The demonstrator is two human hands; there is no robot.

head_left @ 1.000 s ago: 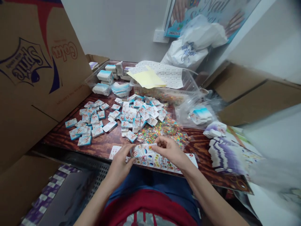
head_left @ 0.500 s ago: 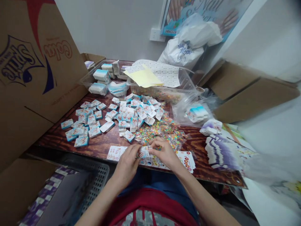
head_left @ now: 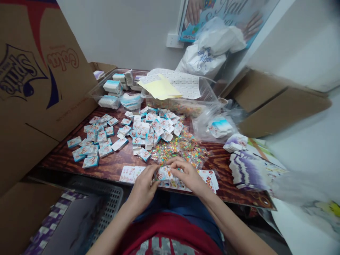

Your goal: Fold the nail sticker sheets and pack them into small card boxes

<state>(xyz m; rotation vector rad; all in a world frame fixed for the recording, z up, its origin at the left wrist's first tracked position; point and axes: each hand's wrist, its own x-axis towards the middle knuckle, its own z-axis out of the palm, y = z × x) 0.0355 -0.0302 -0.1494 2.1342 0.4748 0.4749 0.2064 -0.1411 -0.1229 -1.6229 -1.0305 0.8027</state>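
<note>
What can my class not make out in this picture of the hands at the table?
Head view:
Small card: partly hidden by the left hand and right hand.
Printed sheet: middle covered by both hands.
Poster: cut off by the top edge, partly hidden by a white bag.
Glitter pieces: too small to make out shapes.

Left hand (head_left: pixel 142 187), right hand (head_left: pixel 189 176), both pinching one printed card (head_left: pixel 164 173), wood table (head_left: pixel 57 159)

A white wall is rising behind the far edge of the wood-grain table (head_left: pixel 114 164), with a wall socket (head_left: pixel 173 40) sitting beside a nail-art poster (head_left: pixel 228 16). Cardboard cartons (head_left: pixel 39 74) are standing along the left edge, and a black perforated plastic crate (head_left: pixel 111 202) is sitting below the near edge.
</note>
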